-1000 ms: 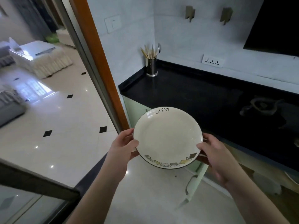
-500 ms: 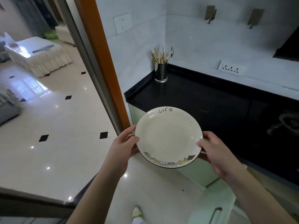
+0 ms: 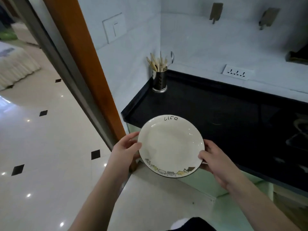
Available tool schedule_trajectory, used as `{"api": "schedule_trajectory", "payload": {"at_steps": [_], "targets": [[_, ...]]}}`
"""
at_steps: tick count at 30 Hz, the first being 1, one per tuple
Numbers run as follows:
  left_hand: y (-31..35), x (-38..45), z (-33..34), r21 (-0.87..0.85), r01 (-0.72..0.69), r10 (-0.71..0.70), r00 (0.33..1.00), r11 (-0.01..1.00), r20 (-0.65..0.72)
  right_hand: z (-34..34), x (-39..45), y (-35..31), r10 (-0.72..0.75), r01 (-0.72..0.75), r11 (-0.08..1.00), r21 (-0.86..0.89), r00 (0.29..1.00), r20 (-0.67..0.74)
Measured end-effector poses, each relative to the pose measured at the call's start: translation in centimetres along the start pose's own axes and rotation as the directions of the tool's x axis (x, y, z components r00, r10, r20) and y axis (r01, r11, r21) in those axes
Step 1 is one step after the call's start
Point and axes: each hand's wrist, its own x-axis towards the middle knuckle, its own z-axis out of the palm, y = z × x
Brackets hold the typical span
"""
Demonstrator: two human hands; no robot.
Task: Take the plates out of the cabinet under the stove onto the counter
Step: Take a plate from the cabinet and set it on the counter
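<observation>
A cream plate (image 3: 170,145) with a dark rim, the word "life" at its far edge and small drawings along its near edge, is held level in the air over the front left corner of the black counter (image 3: 208,105). My left hand (image 3: 127,147) grips its left rim, thumb on top. At the right rim my right hand (image 3: 211,159) holds on the same way. The stove (image 3: 298,135) lies dark at the far right of the counter. The cabinet under it is mostly out of view.
A steel holder with chopsticks and a spoon (image 3: 159,77) stands in the counter's back left corner. A wall socket strip (image 3: 236,73) sits above the counter. An orange door frame (image 3: 86,64) rises at the left, with a glossy tiled floor (image 3: 41,147) beyond. Pale green cabinet fronts (image 3: 208,185) run below the counter.
Both hands have carried the plate up and toward the counter's left corner. The view has swung left, so the stove has slid to the right edge and the open cabinet door has gone from view.
</observation>
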Motion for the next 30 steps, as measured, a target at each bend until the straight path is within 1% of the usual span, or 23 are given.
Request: {"api": "schedule_trajectory", "payload": {"at_steps": [4, 7, 10, 15, 20, 24, 30], "targets": [[0.5, 4.8, 3.0, 0.043, 0.036, -0.037, 0.999, 0.998, 0.024, -1.9, 4.3, 0.4, 0.029, -0.029, 1.000, -0.002, 0.996, -0.084], [0.8, 8.7, 5.7, 0.089, 0.046, -0.052, 0.996, 0.995, 0.066, -3.3, 8.7, 1.0, 0.062, -0.061, 0.998, 0.011, 0.990, -0.129], [1.7, 12.5, 8.2, 0.148, 0.044, -0.058, 0.994, 0.988, 0.092, -4.6, 13.2, 1.4, 0.125, -0.121, 0.992, 0.034, 0.981, -0.149], [2.3, 18.0, 10.9, 0.231, 0.064, -0.099, 0.985, 0.971, 0.144, -6.0, 19.2, 1.5, 0.218, -0.210, 0.975, 0.068, 0.967, -0.133], [1.3, 22.3, 11.6, 0.256, 0.149, -0.177, 0.980, 0.955, 0.091, -5.8, 23.8, 1.1, 0.314, -0.308, 0.948, 0.082, 0.946, -0.082], [0.3, 25.5, 11.2, 0.211, 0.216, -0.234, 0.970, 0.953, 0.062, -4.9, 26.8, 0.8, 0.362, -0.354, 0.930, 0.098, 0.928, -0.088], [-1.2, 31.3, 10.5, 0.274, 0.219, -0.256, 0.960, 0.937, 0.110, -3.1, 30.1, 0.9, 0.446, -0.429, 0.892, 0.141, 0.886, -0.126]]}}
